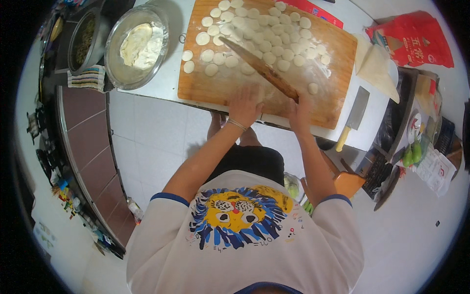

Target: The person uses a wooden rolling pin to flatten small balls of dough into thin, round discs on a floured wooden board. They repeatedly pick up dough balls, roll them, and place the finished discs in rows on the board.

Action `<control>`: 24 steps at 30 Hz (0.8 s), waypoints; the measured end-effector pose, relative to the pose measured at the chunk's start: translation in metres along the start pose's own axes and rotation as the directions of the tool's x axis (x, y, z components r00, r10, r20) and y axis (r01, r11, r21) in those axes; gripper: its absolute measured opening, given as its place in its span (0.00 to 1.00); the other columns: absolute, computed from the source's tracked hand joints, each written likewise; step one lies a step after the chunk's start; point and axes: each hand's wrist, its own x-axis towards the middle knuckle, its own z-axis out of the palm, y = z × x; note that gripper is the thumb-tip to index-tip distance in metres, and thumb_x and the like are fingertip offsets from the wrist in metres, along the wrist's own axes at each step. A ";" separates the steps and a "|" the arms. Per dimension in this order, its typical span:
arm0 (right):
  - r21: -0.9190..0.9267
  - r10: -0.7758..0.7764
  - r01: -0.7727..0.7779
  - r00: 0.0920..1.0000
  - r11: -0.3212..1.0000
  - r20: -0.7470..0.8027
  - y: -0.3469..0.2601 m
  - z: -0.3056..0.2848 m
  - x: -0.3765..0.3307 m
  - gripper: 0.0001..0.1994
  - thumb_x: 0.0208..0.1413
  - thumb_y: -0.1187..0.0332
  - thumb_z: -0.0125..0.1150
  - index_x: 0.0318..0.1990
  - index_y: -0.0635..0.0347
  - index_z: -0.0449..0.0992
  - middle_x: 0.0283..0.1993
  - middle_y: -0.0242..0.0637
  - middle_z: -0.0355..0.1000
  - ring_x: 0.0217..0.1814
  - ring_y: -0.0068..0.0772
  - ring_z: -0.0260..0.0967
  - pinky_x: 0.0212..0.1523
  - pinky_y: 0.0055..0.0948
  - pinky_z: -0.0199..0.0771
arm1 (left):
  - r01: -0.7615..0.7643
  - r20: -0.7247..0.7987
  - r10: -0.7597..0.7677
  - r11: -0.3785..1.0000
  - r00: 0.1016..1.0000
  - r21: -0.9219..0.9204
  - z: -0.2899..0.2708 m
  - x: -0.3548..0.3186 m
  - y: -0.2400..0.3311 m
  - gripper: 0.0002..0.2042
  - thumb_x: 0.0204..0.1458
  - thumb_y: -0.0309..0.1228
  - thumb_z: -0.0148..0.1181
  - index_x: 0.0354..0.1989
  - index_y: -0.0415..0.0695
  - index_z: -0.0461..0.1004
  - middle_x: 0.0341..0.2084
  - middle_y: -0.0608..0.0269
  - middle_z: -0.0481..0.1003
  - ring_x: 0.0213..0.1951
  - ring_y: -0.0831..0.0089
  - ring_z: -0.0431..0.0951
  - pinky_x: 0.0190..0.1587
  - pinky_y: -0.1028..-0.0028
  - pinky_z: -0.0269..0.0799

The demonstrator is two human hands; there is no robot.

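Observation:
A large wooden board (320, 109) lies on the white table, dusted with flour. Many small flat rounds of dough (265, 46) are spread over its far and middle parts. One separate dough round (313, 88) lies to the right, near my right hand (299, 111). That hand is closed on the near end of a long, tapered wooden rolling pin (262, 68), which slants to the far left over the dough rounds. My left hand (246, 102) rests at the board's near edge, fingers stretched forward over the wood and somewhat blurred. It holds nothing that I can see.
Left of the board stands a metal bowl (111, 54) holding dough and flour. Farther left is a dark pot (73, 51) beside a striped cloth (87, 78). A cleaver (357, 109) lies right of the board. A red bag (415, 40) stands at the back right.

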 end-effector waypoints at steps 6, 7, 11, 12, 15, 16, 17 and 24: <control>-0.149 -0.098 0.099 0.995 0.984 0.015 0.035 -0.028 -0.006 0.20 0.52 0.69 0.62 0.54 0.56 0.69 0.46 0.48 0.68 0.47 0.54 0.66 0.49 0.47 0.64 | -0.272 -0.158 0.262 0.961 0.952 -0.045 -0.013 -0.020 -0.042 0.32 0.51 0.35 0.59 0.64 0.38 0.59 0.64 0.44 0.58 0.65 0.48 0.57 0.64 0.56 0.55; -0.211 -0.102 0.110 0.994 0.971 0.049 0.038 -0.029 -0.010 0.21 0.52 0.69 0.62 0.54 0.55 0.70 0.47 0.48 0.68 0.48 0.54 0.66 0.50 0.46 0.64 | -0.203 -0.256 0.173 0.974 0.951 -0.099 -0.017 -0.032 -0.048 0.33 0.50 0.35 0.60 0.64 0.37 0.58 0.65 0.44 0.57 0.67 0.48 0.55 0.66 0.57 0.53; -0.271 -0.265 0.336 0.926 0.902 0.268 0.024 -0.017 -0.017 0.23 0.53 0.63 0.62 0.57 0.52 0.69 0.52 0.44 0.66 0.53 0.52 0.63 0.54 0.48 0.61 | -0.031 -0.334 0.057 0.996 0.941 0.083 -0.025 -0.057 -0.057 0.31 0.54 0.39 0.55 0.64 0.36 0.58 0.65 0.42 0.57 0.66 0.44 0.54 0.66 0.52 0.51; -0.258 -0.277 0.355 0.915 0.899 0.293 0.013 -0.007 -0.012 0.24 0.54 0.61 0.61 0.58 0.52 0.68 0.55 0.45 0.65 0.57 0.52 0.62 0.57 0.49 0.59 | 0.007 -0.248 0.022 0.993 0.969 0.115 -0.017 -0.059 -0.066 0.31 0.55 0.40 0.54 0.64 0.36 0.58 0.65 0.42 0.57 0.66 0.43 0.54 0.66 0.50 0.50; -0.371 -0.337 0.368 0.930 0.853 0.148 -0.013 0.010 0.034 0.26 0.55 0.56 0.58 0.62 0.51 0.66 0.65 0.46 0.59 0.67 0.54 0.52 0.64 0.53 0.52 | 0.037 -0.280 0.003 0.990 0.960 0.136 -0.015 -0.014 -0.081 0.32 0.54 0.40 0.53 0.65 0.36 0.57 0.65 0.42 0.56 0.66 0.42 0.53 0.65 0.47 0.49; -0.428 -0.361 0.355 0.930 0.831 0.069 -0.017 0.011 0.041 0.27 0.56 0.55 0.57 0.63 0.50 0.65 0.68 0.46 0.56 0.71 0.55 0.48 0.66 0.54 0.49 | 0.038 -0.333 0.007 0.991 0.943 0.129 -0.020 -0.004 -0.080 0.32 0.54 0.40 0.53 0.66 0.36 0.57 0.65 0.42 0.56 0.67 0.43 0.53 0.65 0.47 0.49; -0.432 -0.323 0.338 0.940 0.836 0.110 -0.016 0.010 0.037 0.28 0.56 0.54 0.57 0.64 0.50 0.64 0.70 0.46 0.53 0.72 0.55 0.46 0.68 0.54 0.46 | 0.029 -0.273 0.008 0.991 0.962 0.130 -0.029 -0.003 -0.074 0.33 0.53 0.40 0.54 0.66 0.36 0.56 0.65 0.42 0.56 0.67 0.43 0.53 0.65 0.47 0.49; -0.378 -0.382 0.435 0.900 0.817 0.210 -0.012 0.019 -0.033 0.31 0.51 0.57 0.63 0.63 0.49 0.64 0.62 0.44 0.62 0.68 0.46 0.54 0.65 0.52 0.50 | 0.048 -0.059 -0.041 0.992 0.997 0.114 -0.017 -0.076 -0.083 0.36 0.51 0.40 0.58 0.67 0.37 0.55 0.67 0.43 0.53 0.68 0.45 0.50 0.68 0.51 0.46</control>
